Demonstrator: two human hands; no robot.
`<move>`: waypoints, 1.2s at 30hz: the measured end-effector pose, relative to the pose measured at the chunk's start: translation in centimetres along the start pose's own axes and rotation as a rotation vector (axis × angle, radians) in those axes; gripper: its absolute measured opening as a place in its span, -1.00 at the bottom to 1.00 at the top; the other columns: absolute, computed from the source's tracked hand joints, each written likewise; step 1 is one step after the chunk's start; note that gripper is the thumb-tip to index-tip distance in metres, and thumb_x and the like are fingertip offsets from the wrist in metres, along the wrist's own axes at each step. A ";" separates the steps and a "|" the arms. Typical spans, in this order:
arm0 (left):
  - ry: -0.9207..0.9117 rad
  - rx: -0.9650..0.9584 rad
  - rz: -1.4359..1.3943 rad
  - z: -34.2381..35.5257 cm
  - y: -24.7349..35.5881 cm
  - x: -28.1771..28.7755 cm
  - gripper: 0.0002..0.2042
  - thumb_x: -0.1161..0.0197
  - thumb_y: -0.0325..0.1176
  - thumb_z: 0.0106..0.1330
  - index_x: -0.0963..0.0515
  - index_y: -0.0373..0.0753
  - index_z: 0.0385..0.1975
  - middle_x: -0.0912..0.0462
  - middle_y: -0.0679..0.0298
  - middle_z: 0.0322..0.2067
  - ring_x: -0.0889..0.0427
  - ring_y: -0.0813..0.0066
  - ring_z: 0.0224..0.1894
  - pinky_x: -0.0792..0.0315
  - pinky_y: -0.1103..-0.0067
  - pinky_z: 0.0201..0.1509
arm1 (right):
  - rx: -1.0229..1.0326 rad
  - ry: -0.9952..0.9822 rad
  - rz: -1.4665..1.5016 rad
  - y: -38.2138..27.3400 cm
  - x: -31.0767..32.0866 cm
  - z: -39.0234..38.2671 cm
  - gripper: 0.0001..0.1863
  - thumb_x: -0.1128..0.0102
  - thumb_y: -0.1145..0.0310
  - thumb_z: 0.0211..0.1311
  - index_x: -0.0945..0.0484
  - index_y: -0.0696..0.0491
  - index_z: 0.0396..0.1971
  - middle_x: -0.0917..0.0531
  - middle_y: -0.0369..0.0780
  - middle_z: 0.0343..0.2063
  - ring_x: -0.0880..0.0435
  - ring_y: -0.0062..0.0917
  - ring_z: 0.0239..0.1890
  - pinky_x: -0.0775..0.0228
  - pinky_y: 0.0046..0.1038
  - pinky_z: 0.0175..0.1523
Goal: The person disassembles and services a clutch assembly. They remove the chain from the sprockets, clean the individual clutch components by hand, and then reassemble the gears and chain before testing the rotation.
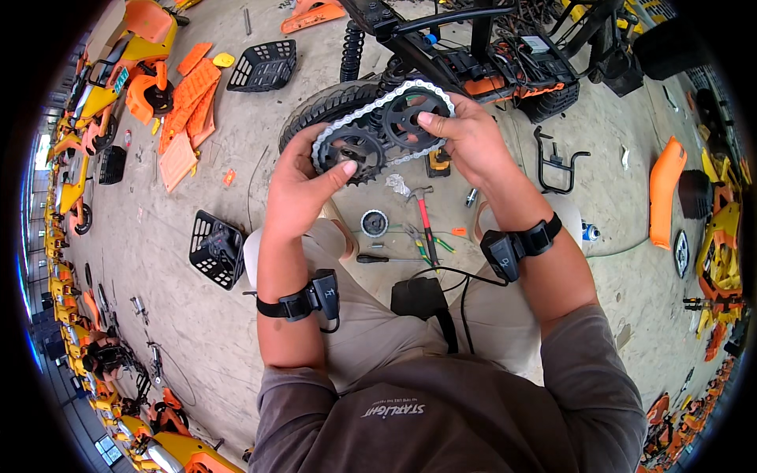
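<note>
- Silver metal chain [410, 88] looped around two dark sprockets, held up in front of you over the concrete floor [197, 315].
- Your left hand [303, 185] gripped the left sprocket [349, 148], thumb pressed on its face near the lower edge, fingers curled behind it.
- Your right hand [469, 142] gripped the right sprocket [414, 117], thumb tip on its face, fingers wrapped behind the rim.
- Both sprockets sat side by side, nearly touching, the right one a bit higher; the chain ran around their outer teeth.
- Black wrist bands with small devices sat on both forearms: left band [303, 301], right band [516, 246].
- Below the hands, on the floor between your knees: a red-handled hammer [422, 213], green-handled pliers [422, 243], a black screwdriver [378, 258] and a small round bearing-like part [374, 223].
- Just behind the sprockets stood a stripped black scooter frame [489, 55] with its tyre [331, 106] and a coil spring [352, 49].
- Black plastic baskets lay on the floor: one at your left [217, 248], one farther up [264, 65].
- Orange panels [188, 110] lay piled at far left; an orange cover [666, 189] lay at right.
- Rows of orange and yellow scooters [71, 181] lined the left edge.
</note>
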State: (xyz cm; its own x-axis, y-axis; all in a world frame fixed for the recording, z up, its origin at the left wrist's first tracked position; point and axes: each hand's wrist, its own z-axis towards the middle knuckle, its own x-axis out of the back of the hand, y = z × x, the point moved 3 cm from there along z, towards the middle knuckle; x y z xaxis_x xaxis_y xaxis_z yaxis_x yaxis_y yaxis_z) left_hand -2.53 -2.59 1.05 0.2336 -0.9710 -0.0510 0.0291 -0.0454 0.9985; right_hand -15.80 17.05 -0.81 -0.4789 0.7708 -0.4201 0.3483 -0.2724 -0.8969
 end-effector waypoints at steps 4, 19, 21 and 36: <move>0.087 -0.050 -0.044 0.1 0.0 0.7 -0.43 -0.41 -0.61 0.16 -0.34 -0.45 0.18 -0.56 0.17 -0.03 -0.56 0.46 -0.02 -0.49 0.56 0.08 | -0.020 0.000 -0.054 -0.1 -0.1 -0.2 -0.72 -0.26 0.56 0.21 -0.55 0.28 -0.08 -0.68 -0.15 -0.25 -0.67 -0.49 -0.30 -0.55 -0.47 -0.11; 0.238 -0.128 -0.313 0.2 -0.5 0.4 -0.48 -0.35 -0.63 0.21 -0.35 -0.49 0.17 -0.60 0.11 -0.04 -0.62 0.43 -0.06 -0.54 0.54 0.05 | -0.054 -0.157 -0.360 -0.5 -0.7 -0.9 -0.72 -0.29 0.50 0.21 -0.58 0.23 -0.08 -0.68 -0.24 -0.27 -0.64 -0.60 -0.26 -0.51 -0.54 -0.07; 0.263 -0.137 -0.367 0.3 -0.6 0.4 -0.51 -0.31 -0.65 0.23 -0.36 -0.48 0.17 -0.61 0.10 -0.04 -0.63 0.42 -0.05 -0.55 0.52 0.07 | -0.043 -0.167 -0.481 -0.5 -0.7 -0.9 -0.73 -0.30 0.50 0.20 -0.60 0.22 -0.10 -0.68 -0.26 -0.27 -0.62 -0.62 -0.27 -0.48 -0.54 -0.10; 0.335 -0.141 -0.449 0.4 -1.0 -0.3 -0.54 -0.30 -0.65 0.24 -0.35 -0.46 0.14 -0.59 0.13 -0.05 -0.61 0.41 -0.01 -0.54 0.49 0.14 | -0.058 -0.278 -0.566 -0.5 -1.1 -1.2 -0.71 -0.33 0.50 0.14 -0.59 0.27 -0.14 -0.70 -0.21 -0.37 -0.65 -0.60 -0.35 -0.51 -0.48 -0.20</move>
State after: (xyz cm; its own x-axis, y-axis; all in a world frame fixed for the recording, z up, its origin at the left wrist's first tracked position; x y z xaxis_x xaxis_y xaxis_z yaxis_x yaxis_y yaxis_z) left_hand -3.00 -2.36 0.09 0.4630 -0.7353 -0.4949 0.3205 -0.3817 0.8669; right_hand -14.44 17.03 0.31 -0.7906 0.6057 0.0904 0.0188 0.1715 -0.9850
